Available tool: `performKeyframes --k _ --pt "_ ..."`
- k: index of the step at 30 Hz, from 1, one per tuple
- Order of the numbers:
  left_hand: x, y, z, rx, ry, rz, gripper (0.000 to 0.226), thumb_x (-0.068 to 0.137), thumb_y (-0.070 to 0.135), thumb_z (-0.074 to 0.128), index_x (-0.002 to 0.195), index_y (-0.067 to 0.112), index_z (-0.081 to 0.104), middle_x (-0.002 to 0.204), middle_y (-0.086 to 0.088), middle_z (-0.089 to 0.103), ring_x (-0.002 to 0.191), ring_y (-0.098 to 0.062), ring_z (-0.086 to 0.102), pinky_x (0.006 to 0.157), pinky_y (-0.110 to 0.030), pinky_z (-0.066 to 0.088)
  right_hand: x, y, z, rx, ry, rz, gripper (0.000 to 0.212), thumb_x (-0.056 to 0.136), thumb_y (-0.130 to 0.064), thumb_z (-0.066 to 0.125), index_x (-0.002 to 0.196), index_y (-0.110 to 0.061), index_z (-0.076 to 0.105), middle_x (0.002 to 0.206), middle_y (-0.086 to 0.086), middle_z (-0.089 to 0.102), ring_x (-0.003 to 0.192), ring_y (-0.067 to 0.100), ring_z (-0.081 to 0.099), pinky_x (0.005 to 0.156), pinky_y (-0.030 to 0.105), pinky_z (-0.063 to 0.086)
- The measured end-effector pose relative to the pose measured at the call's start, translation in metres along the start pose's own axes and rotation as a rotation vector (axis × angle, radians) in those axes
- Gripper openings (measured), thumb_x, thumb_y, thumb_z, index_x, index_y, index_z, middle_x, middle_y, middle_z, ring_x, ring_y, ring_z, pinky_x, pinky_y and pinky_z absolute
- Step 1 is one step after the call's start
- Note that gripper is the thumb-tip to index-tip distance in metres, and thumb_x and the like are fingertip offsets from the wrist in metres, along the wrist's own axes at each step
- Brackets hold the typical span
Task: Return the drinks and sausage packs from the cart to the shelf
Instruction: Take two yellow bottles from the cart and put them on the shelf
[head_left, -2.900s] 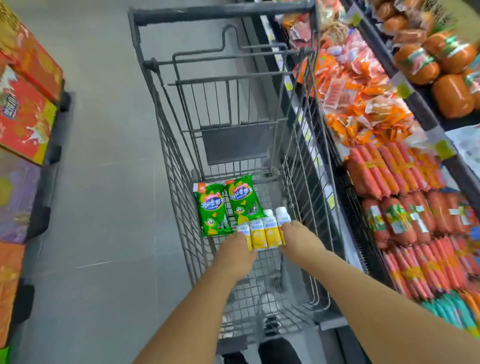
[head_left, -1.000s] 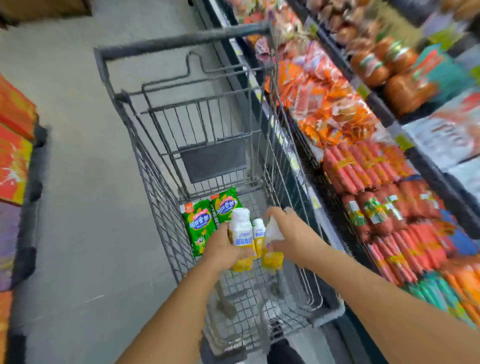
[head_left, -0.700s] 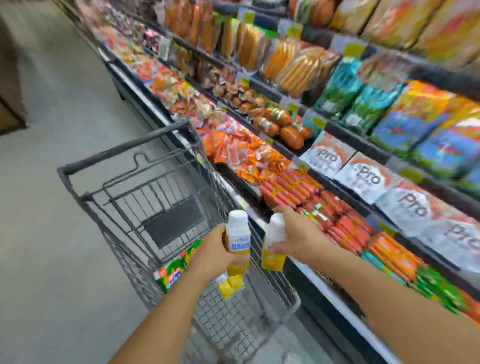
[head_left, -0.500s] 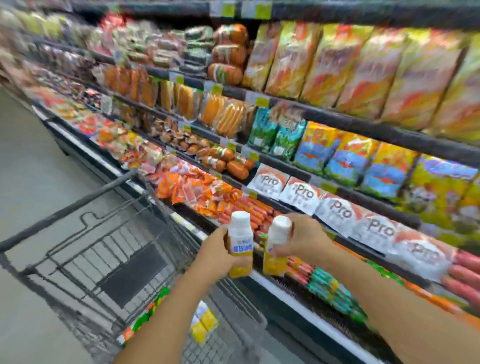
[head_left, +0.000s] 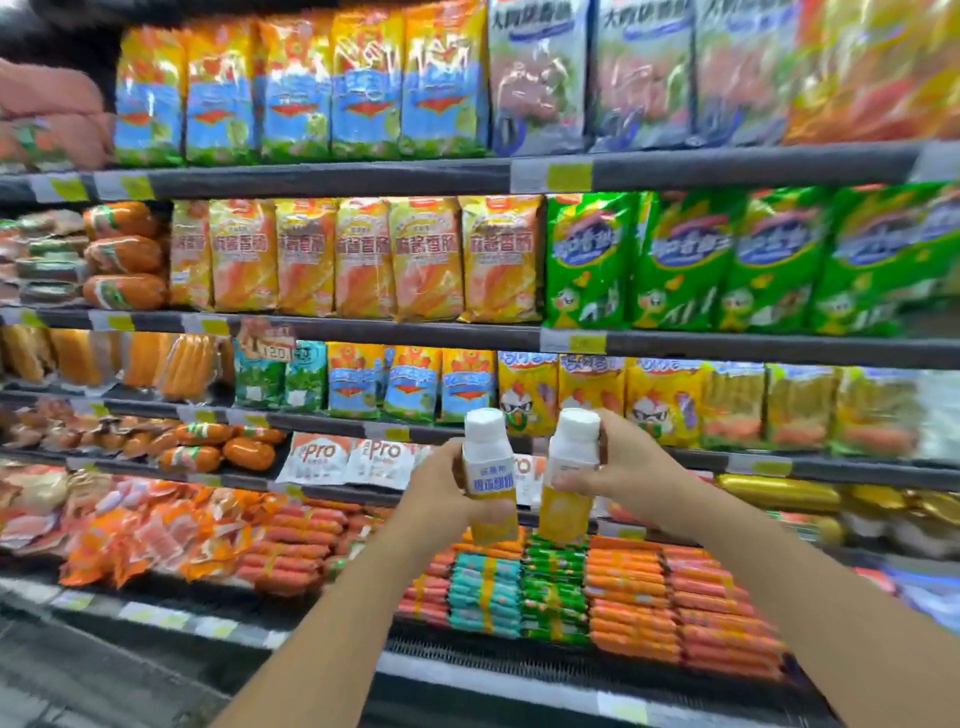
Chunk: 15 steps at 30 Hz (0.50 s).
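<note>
A tall store shelf (head_left: 322, 179) of dark tiers with yellow price tags. Upright orange sausage packs (head_left: 371, 257) stand beside green sausage packs (head_left: 675, 260) on one tier. Loose orange sausage sticks (head_left: 628, 597) lie stacked in the bottom bin.

Pretty clearly a supermarket aisle, the chilled sausage and processed meat section. The giveaway is the tall open shelving unit (head_left: 332, 179) with dark shelf edges carrying yellow price tags (head_left: 569, 176). On its upper tiers stand rows of identical bagged sausage packs (head_left: 363, 257), with green bags (head_left: 675, 260) on the same tier to their right. At the unit's bottom lie stacks of orange-wrapped sausages (head_left: 628, 582), with round ham chubs (head_left: 124, 254) at its left end.
</note>
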<state>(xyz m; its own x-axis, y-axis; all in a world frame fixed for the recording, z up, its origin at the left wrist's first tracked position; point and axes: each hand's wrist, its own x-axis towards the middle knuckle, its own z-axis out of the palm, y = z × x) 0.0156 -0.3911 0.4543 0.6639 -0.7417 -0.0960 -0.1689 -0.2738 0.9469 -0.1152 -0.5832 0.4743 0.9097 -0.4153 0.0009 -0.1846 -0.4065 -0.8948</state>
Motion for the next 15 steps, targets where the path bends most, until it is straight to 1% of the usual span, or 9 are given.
performKeyframes --k 2,4,6,7,9,11,12,13,15 --pt "0.015 0.019 0.042 0.019 -0.028 0.014 0.058 0.074 0.012 0.086 0.122 0.029 0.057 0.111 0.007 0.067 0.098 -0.003 0.064 0.07 -0.018 0.054 -0.016 0.016 -0.044 0.005 -0.001 0.018 0.056 0.078 -0.017 0.082 0.123 -0.02 0.049 0.109 0.0 0.063 0.1 0.014 0.063 0.078 0.023 0.052" --pt "0.032 0.037 0.085 0.041 -0.05 0.036 0.061 0.071 0.013 0.088 0.123 0.026 0.058 0.111 0.002 0.069 0.1 -0.012 0.066 0.072 -0.022 0.056 -0.032 0.032 -0.084 -0.016 0.008 0.02 0.051 0.08 -0.015 0.08 0.12 -0.019 0.049 0.103 -0.001 0.063 0.094 0.013 0.061 0.073 0.016 0.049" --pt "0.046 0.056 0.125 0.05 -0.075 0.055 0.064 0.069 0.012 0.089 0.124 0.024 0.059 0.111 0.001 0.07 0.102 -0.014 0.067 0.071 -0.019 0.054 -0.044 0.048 -0.126 -0.053 0.022 0.027 0.05 0.081 -0.008 0.077 0.12 -0.014 0.047 0.096 0.0 0.059 0.086 0.011 0.057 0.069 0.011 0.047" --pt "0.053 0.066 0.145 0.054 -0.09 0.068 0.065 0.068 0.012 0.09 0.124 0.024 0.059 0.111 0.001 0.07 0.103 -0.015 0.067 0.072 -0.018 0.052 -0.051 0.055 -0.147 -0.063 0.027 0.03 0.048 0.081 -0.004 0.076 0.118 -0.013 0.047 0.094 0.001 0.057 0.084 0.011 0.055 0.07 0.013 0.046" --pt "0.065 0.086 0.185 0.065 -0.131 0.098 0.065 0.067 0.012 0.091 0.123 0.025 0.059 0.109 0.004 0.071 0.101 -0.012 0.067 0.072 -0.017 0.051 -0.067 0.069 -0.188 -0.067 0.056 0.039 0.046 0.081 -0.001 0.075 0.112 -0.02 0.047 0.095 0.004 0.057 0.086 0.014 0.054 0.074 0.022 0.048" --pt "0.077 0.107 0.225 0.084 -0.166 0.137 0.062 0.066 0.011 0.091 0.119 0.024 0.061 0.105 0.006 0.072 0.095 -0.006 0.068 0.069 -0.015 0.051 -0.083 0.086 -0.228 -0.054 0.134 0.061 0.05 0.079 -0.001 0.077 0.114 -0.019 0.047 0.101 0.007 0.06 0.091 0.015 0.056 0.082 0.032 0.051" --pt "0.083 0.116 0.243 0.087 -0.18 0.156 0.06 0.066 0.01 0.091 0.117 0.023 0.062 0.104 0.006 0.072 0.094 -0.006 0.068 0.069 -0.015 0.052 -0.091 0.093 -0.247 -0.045 0.183 0.076 0.051 0.078 -0.001 0.078 0.116 -0.016 0.048 0.105 0.008 0.062 0.093 0.015 0.057 0.086 0.035 0.051" --pt "0.089 0.126 0.261 0.091 -0.195 0.171 0.059 0.066 0.01 0.091 0.115 0.024 0.062 0.103 0.006 0.073 0.093 -0.007 0.069 0.071 -0.019 0.054 -0.099 0.098 -0.266 -0.037 0.233 0.086 0.051 0.077 -0.001 0.08 0.116 -0.014 0.05 0.107 0.009 0.064 0.093 0.014 0.059 0.087 0.034 0.052" --pt "0.1 0.144 0.294 0.098 -0.226 0.194 0.057 0.066 0.01 0.091 0.114 0.024 0.063 0.102 0.005 0.073 0.094 -0.009 0.07 0.075 -0.024 0.054 -0.111 0.109 -0.301 -0.018 0.322 0.096 0.048 0.073 -0.008 0.084 0.11 -0.019 0.056 0.106 0.005 0.069 0.092 0.012 0.064 0.084 0.03 0.054"
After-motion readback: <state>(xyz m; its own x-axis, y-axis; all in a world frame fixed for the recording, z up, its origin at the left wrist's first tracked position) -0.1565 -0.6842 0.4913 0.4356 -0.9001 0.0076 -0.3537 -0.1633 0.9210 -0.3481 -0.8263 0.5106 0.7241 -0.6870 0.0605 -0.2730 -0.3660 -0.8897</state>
